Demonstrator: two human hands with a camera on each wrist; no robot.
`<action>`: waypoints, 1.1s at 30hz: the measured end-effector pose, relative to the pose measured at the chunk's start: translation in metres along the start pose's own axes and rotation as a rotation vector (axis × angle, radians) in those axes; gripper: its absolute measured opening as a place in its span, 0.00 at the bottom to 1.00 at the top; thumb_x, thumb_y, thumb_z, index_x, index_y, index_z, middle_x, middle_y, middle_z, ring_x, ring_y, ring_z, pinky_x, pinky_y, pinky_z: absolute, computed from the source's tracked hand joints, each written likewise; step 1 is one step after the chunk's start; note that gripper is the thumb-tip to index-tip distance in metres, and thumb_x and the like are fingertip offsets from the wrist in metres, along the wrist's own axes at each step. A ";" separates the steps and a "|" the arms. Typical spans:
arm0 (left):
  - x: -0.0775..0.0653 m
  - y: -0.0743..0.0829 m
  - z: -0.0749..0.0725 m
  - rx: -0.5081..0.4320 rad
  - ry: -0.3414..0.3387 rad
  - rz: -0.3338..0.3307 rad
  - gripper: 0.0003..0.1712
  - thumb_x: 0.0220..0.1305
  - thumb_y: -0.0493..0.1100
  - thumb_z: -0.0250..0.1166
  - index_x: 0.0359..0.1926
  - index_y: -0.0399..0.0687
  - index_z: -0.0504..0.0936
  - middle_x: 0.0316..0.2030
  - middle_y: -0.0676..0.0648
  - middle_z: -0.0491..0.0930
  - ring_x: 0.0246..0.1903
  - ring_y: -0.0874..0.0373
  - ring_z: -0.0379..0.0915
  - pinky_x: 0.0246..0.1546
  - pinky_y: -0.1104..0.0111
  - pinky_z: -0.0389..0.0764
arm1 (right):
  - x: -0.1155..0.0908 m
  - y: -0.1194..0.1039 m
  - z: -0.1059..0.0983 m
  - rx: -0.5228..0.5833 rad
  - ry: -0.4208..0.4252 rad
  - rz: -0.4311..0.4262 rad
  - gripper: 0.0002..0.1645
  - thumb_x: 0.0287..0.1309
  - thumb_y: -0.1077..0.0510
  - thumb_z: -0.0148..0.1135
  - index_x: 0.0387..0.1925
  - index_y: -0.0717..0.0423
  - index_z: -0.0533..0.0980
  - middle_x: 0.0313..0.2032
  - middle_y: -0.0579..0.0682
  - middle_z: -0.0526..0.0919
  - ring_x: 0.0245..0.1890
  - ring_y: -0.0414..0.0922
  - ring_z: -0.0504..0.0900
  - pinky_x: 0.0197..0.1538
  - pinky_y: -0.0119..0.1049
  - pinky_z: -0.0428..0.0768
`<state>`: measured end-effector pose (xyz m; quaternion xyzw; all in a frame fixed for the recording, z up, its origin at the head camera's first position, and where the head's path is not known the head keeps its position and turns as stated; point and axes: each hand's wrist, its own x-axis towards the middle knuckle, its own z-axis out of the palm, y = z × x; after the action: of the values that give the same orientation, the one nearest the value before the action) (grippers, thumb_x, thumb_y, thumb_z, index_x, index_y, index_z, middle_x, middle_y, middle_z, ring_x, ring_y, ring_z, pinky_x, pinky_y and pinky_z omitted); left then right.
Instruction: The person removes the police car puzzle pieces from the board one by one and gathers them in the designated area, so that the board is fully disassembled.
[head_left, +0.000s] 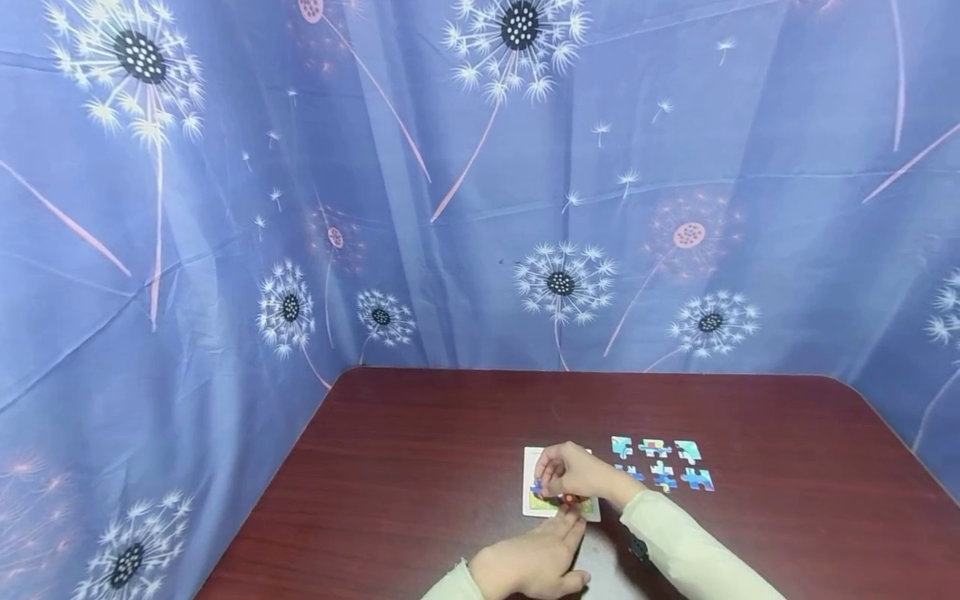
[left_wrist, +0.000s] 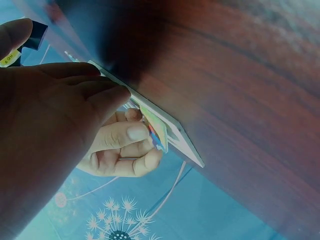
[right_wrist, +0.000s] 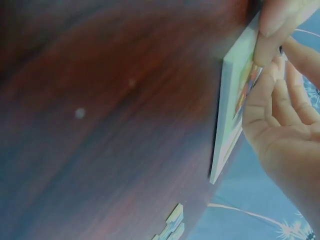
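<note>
A small jigsaw tray with a white border [head_left: 530, 467] lies flat on the table, with coloured pieces partly covered by the hands. My right hand [head_left: 576, 473] is over it and pinches a blue and yellow puzzle piece [left_wrist: 159, 131] between thumb and fingers. In the left wrist view the piece is tilted up from the tray [left_wrist: 189, 149]. My left hand [head_left: 536, 557] has its fingers straight, and their tips rest on the tray's near edge. The right wrist view shows the tray's side [right_wrist: 224, 105] beside my curled right fingers; most of the picture is hidden there.
Several loose puzzle pieces [head_left: 697, 479] lie in two rows to the right of the tray on the dark red wooden table [head_left: 420, 433]. A blue curtain with dandelions [head_left: 480, 208] hangs behind the table and along its left side.
</note>
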<state>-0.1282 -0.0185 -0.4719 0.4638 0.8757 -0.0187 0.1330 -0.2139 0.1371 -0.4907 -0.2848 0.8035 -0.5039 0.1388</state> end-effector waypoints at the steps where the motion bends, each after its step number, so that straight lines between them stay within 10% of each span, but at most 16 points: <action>1: -0.001 0.000 0.000 0.002 0.007 -0.004 0.38 0.72 0.58 0.47 0.70 0.33 0.60 0.71 0.38 0.56 0.72 0.54 0.47 0.68 0.71 0.55 | 0.001 0.000 0.000 0.018 -0.006 -0.004 0.08 0.46 0.76 0.62 0.32 0.68 0.76 0.25 0.56 0.82 0.26 0.41 0.80 0.30 0.28 0.78; 33: 0.002 0.000 0.003 -0.033 0.011 -0.031 0.38 0.72 0.58 0.48 0.70 0.35 0.59 0.71 0.39 0.56 0.72 0.54 0.47 0.68 0.69 0.57 | -0.082 0.023 -0.075 0.112 0.148 0.022 0.13 0.60 0.68 0.60 0.44 0.76 0.74 0.32 0.64 0.82 0.28 0.45 0.83 0.32 0.43 0.84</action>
<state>-0.1285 -0.0177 -0.4755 0.4478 0.8837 -0.0039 0.1357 -0.1937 0.2488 -0.4824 -0.2296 0.7852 -0.5663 0.1002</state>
